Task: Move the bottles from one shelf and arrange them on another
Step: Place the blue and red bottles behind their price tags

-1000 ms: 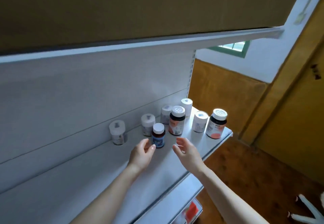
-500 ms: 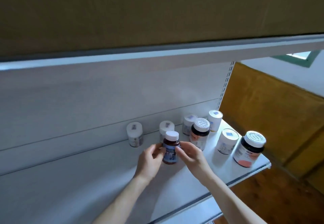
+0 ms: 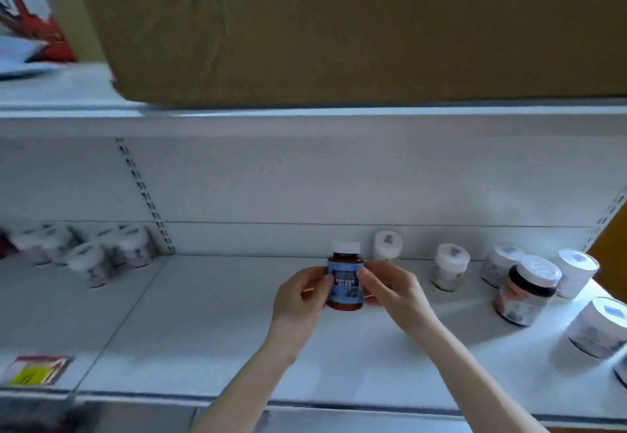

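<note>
A small brown bottle with a blue label and white cap is upright between both hands, above the white shelf. My left hand grips its left side and my right hand grips its right side. Several more bottles stand to the right: white ones along the back wall, a dark bottle with a white cap, and white ones at the right end.
A group of white jars stands on the neighbouring shelf section at left. A red and yellow packet lies near the front edge at left. A big cardboard box sits on the shelf above.
Both hands closed on the small blue-label bottle and carried it left, away from the other bottles. The view swung left, so the neighbouring shelf section with white jars came into sight.
</note>
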Action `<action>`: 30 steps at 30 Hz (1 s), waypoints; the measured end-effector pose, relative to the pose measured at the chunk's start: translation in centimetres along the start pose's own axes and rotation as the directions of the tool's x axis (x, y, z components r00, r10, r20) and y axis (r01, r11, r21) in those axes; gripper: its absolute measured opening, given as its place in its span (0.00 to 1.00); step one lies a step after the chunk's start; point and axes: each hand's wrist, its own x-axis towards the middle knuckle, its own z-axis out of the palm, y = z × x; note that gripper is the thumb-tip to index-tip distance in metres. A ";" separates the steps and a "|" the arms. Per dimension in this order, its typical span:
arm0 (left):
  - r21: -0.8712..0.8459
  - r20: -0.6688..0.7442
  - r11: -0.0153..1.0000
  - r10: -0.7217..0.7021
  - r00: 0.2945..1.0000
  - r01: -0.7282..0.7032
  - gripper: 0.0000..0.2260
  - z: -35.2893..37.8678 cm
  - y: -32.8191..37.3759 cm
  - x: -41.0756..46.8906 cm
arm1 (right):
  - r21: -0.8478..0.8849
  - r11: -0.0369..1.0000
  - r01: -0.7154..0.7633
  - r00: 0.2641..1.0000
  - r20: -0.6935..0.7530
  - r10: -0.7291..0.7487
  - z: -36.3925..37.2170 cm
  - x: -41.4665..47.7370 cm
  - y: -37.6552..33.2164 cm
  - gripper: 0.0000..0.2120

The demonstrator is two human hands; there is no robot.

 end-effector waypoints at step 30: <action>-0.019 -0.657 0.997 0.039 0.753 -0.069 0.11 -65.5 -4.8 -10.8 | -0.032 0.984 0.174 0.709 0.697 -0.103 69.1 -3.1 -11.2 0.08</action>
